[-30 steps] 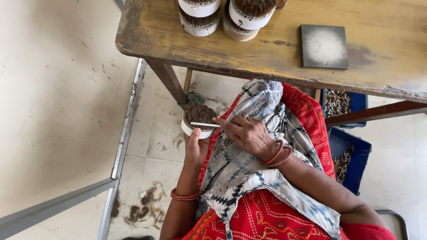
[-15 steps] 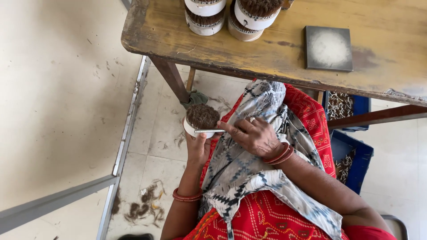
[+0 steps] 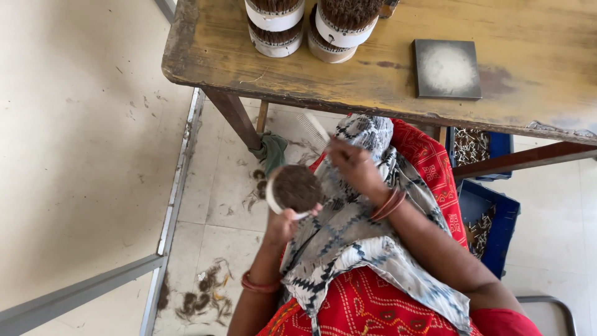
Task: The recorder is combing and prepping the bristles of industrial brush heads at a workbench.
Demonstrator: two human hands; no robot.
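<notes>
While the left hand [image 3: 281, 225] grips a round brush head [image 3: 293, 189] from below, its fingers closed about the white rim, the dark bristle face tilts up toward the camera. The brush head sits low in the view, in front of the person's lap and over the tiled floor [image 3: 230, 186], well below the edge of the wooden surface [image 3: 373, 74]. Just to its right, the right hand [image 3: 354, 167] is raised with a pale comb [image 3: 314, 129] — the teeth show blurred, pointing up and left, and the fingers are curled shut around its handle. Comb and bristles are apart at this moment, the comb standing higher than the brush head.

Red-orange bangles ring both wrists, and a grey-and-white patterned scarf [image 3: 348, 242] drapes across a red printed garment [image 3: 373, 305] on the lap.

On the surface above, near its front left corner, stand stacked brush heads [image 3: 311, 25] with white rims and dark bristles, two piles side by side. Further right lies a dark square block [image 3: 448, 68] with a pale, dusty centre, flat and well apart from the stacks.

Under the surface, a green rag [image 3: 270, 152] hangs by the wooden leg. Clumps of dark fibre [image 3: 202, 298] are scattered on the floor beside a grey metal rail [image 3: 174, 205]. To the right, blue crates [image 3: 491, 224] hold small pale pieces — too small to tell what they are.
</notes>
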